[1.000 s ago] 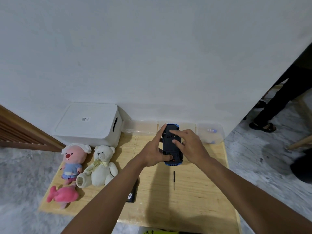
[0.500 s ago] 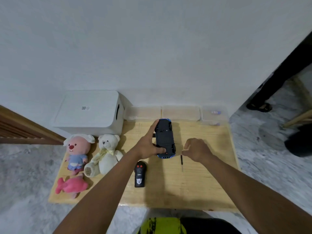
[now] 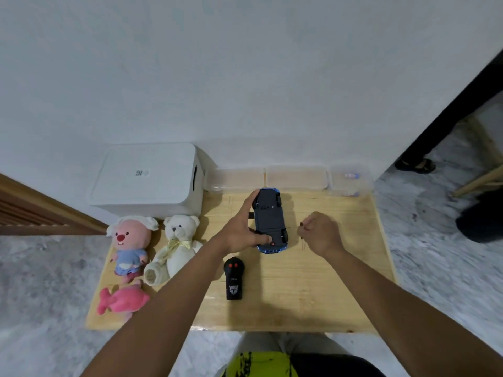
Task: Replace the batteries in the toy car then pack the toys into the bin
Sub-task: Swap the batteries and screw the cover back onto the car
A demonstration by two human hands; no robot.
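Near the wooden worktop's (image 3: 326,281) back edge, the left hand (image 3: 239,232) grips an upturned blue toy car (image 3: 269,219), while the right hand (image 3: 322,234), fingers curled, pinches a thin dark screwdriver (image 3: 302,232).

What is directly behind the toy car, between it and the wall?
Behind the car stands a row of clear containers against the wall. The middle ones look empty; the right one holds small items, too blurred to identify. The left hand holds the car.

a home room: a low wooden worktop (image 3: 326,281) on a marbled floor (image 3: 40,281) against a plain white wall (image 3: 245,77), with plush toys (image 3: 152,248) left of the fingers (image 3: 251,200).
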